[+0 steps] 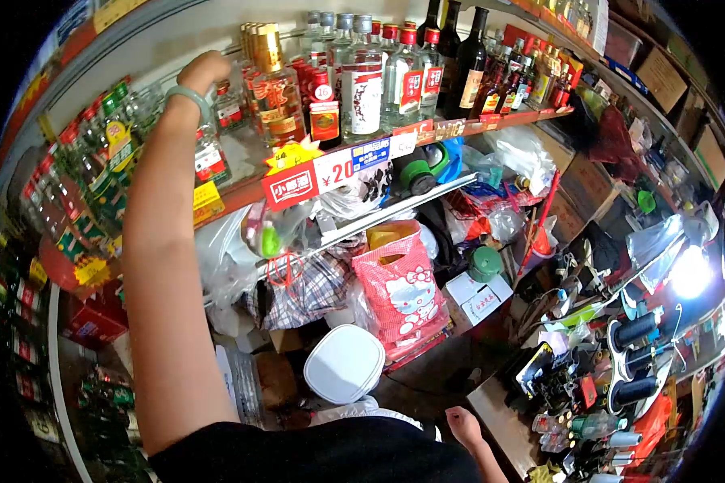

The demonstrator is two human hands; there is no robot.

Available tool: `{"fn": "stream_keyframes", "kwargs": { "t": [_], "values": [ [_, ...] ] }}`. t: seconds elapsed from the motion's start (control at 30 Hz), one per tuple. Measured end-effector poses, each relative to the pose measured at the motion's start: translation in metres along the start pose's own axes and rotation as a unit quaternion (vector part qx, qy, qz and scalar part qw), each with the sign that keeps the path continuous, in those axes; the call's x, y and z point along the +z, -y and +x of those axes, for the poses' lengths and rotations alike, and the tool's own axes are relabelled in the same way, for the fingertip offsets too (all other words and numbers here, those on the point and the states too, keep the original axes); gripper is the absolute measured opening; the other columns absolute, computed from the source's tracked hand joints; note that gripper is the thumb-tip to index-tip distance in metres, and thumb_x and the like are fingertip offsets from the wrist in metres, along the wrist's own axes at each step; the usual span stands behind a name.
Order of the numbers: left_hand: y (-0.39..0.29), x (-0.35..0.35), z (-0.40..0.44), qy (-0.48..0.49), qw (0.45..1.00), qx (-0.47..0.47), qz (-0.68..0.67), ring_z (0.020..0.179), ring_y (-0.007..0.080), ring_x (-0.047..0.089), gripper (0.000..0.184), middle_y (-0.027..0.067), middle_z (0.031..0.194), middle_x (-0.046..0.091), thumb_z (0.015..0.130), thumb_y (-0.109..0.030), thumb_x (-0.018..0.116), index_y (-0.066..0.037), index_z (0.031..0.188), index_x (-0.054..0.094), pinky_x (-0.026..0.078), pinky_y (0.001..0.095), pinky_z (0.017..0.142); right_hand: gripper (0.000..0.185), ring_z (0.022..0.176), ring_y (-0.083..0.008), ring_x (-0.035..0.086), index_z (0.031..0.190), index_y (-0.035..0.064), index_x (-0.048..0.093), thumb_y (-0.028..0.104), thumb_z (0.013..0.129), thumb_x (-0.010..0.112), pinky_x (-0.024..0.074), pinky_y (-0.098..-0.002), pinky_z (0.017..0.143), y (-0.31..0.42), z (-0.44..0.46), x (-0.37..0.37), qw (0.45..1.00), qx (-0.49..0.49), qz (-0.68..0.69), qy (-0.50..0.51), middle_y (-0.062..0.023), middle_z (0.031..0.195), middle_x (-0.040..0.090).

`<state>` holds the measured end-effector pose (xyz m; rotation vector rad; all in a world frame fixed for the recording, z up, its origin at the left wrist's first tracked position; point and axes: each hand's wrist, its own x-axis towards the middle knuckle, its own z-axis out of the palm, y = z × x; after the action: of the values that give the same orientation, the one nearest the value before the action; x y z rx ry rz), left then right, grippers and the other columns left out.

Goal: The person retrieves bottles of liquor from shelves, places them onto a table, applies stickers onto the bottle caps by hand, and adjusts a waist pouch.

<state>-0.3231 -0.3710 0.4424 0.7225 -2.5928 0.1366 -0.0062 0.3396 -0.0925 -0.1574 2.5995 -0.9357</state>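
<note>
My left hand (204, 71) reaches over the upper shelf among the bottles, a pale green bangle (188, 95) on the wrist. Its fingers curl down and away from me, so what they hold, if anything, is hidden. Close by stand a small clear bottle with a red-and-green label (229, 106) and a similar bottle (210, 159) partly behind my wrist. A gold-capped bottle (276, 95) is just to the right. Down at my side, my right hand (464, 424) hangs with loosely curled fingers and nothing visible in it, near a table edge.
Clear bottles (362, 88) and dark bottles (469, 68) line the shelf, with price tags (330, 173) along its front edge. Below are a pink bag (403, 286), a white-lidded bin (345, 364) and bundled plastic. A sewing machine's black spools (636, 330) and a bright lamp (690, 272) are right.
</note>
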Motion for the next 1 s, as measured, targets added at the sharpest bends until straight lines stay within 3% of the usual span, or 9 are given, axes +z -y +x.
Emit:
{"fn": "stream_keyframes", "kwargs": {
  "t": [0.2, 0.27, 0.47, 0.67, 0.87, 0.9, 0.93, 0.97, 1.0],
  "values": [
    [0.008, 0.047, 0.038, 0.002, 0.998, -0.052, 0.042, 0.115, 0.0386, 0.063, 0.036, 0.0222, 0.122, 0.065, 0.081, -0.016, 0.062, -0.003, 0.113, 0.070, 0.052, 0.0463, 0.090, 0.019, 0.095, -0.0315, 0.069, 0.103, 0.0062, 0.071, 0.019, 0.092, 0.062, 0.0561, -0.0414, 0.080, 0.014, -0.035, 0.001, 0.995, 0.094, -0.030, -0.021, -0.0139, 0.105, 0.071],
    [0.014, 0.060, 0.045, -0.044, 0.995, -0.078, 0.039, 0.113, 0.0365, 0.065, 0.032, 0.0187, 0.123, 0.066, 0.089, -0.019, 0.059, -0.005, 0.115, 0.071, 0.053, 0.0465, 0.087, 0.020, 0.083, -0.0299, 0.069, 0.101, 0.0059, 0.071, 0.022, 0.093, 0.063, 0.0548, -0.0394, 0.072, 0.011, -0.047, 0.003, 0.993, 0.110, -0.003, -0.032, -0.0145, 0.099, 0.070],
    [0.012, 0.075, 0.060, 0.045, 0.987, -0.076, 0.135, 0.118, 0.0323, 0.063, 0.034, 0.0110, 0.129, 0.065, 0.095, -0.026, 0.056, -0.010, 0.123, 0.068, 0.053, 0.0480, 0.090, 0.015, 0.082, -0.0297, 0.070, 0.100, 0.0074, 0.071, 0.016, 0.088, 0.067, 0.0561, -0.0359, 0.071, 0.000, -0.058, 0.014, 0.991, 0.107, -0.031, -0.071, -0.0130, 0.096, 0.070],
    [0.023, 0.124, 0.094, 0.071, 0.986, -0.136, 0.066, 0.118, 0.0265, 0.063, 0.037, 0.0039, 0.131, 0.065, 0.095, -0.027, 0.057, -0.016, 0.131, 0.064, 0.056, 0.0478, 0.082, 0.011, 0.077, -0.0339, 0.067, 0.096, 0.0097, 0.069, 0.015, 0.087, 0.065, 0.0544, -0.0424, 0.066, 0.016, -0.039, 0.002, 0.991, 0.042, -0.105, -0.077, -0.0126, 0.087, 0.068],
    [0.018, 0.121, 0.071, 0.151, 0.958, -0.073, 0.233, 0.119, 0.0214, 0.063, 0.034, -0.0006, 0.129, 0.066, 0.096, -0.023, 0.060, -0.018, 0.129, 0.065, 0.057, 0.0411, 0.084, 0.014, 0.079, -0.0316, 0.067, 0.097, 0.0090, 0.070, 0.015, 0.087, 0.062, 0.0546, -0.0406, 0.069, 0.025, -0.024, -0.003, 0.991, 0.033, -0.112, -0.060, -0.0114, 0.090, 0.068],
    [0.044, 0.144, 0.092, 0.086, 0.984, -0.155, -0.035, 0.100, 0.0211, 0.068, 0.025, 0.0013, 0.112, 0.070, 0.095, -0.025, 0.062, -0.016, 0.117, 0.070, 0.057, 0.0390, 0.075, 0.014, 0.078, -0.0315, 0.067, 0.097, 0.0094, 0.070, 0.015, 0.087, 0.062, 0.0545, -0.0407, 0.068, 0.027, -0.023, -0.004, 0.991, 0.036, -0.116, -0.053, -0.0113, 0.089, 0.068],
    [0.058, 0.155, 0.103, 0.014, 0.927, -0.225, -0.300, 0.081, 0.0208, 0.072, 0.021, 0.0032, 0.096, 0.075, 0.095, -0.028, 0.063, -0.014, 0.104, 0.075, 0.057, 0.0369, 0.065, 0.013, 0.077, -0.0314, 0.067, 0.097, 0.0098, 0.070, 0.015, 0.087, 0.062, 0.0544, -0.0407, 0.067, 0.028, -0.023, -0.004, 0.991, 0.039, -0.121, -0.047, -0.0112, 0.088, 0.068],
    [0.059, 0.155, 0.103, 0.015, 0.927, -0.226, -0.299, 0.081, 0.0208, 0.072, 0.021, 0.0032, 0.096, 0.075, 0.095, -0.028, 0.063, -0.014, 0.104, 0.075, 0.057, 0.0369, 0.065, 0.013, 0.077, -0.0314, 0.067, 0.097, 0.0098, 0.070, 0.015, 0.087, 0.062, 0.0544, -0.0407, 0.067, 0.027, -0.023, -0.002, 0.991, 0.039, -0.122, -0.046, -0.0112, 0.088, 0.068],
    [0.062, 0.157, 0.105, 0.022, 0.993, -0.097, -0.063, 0.083, 0.0232, 0.072, 0.022, 0.0065, 0.096, 0.074, 0.095, -0.027, 0.061, -0.013, 0.105, 0.074, 0.056, 0.0383, 0.067, 0.013, 0.076, -0.0308, 0.067, 0.097, 0.0103, 0.070, 0.016, 0.087, 0.063, 0.0544, -0.0403, 0.067, 0.025, -0.023, -0.001, 0.990, 0.028, -0.129, -0.051, -0.0108, 0.087, 0.067]
  ]
}}
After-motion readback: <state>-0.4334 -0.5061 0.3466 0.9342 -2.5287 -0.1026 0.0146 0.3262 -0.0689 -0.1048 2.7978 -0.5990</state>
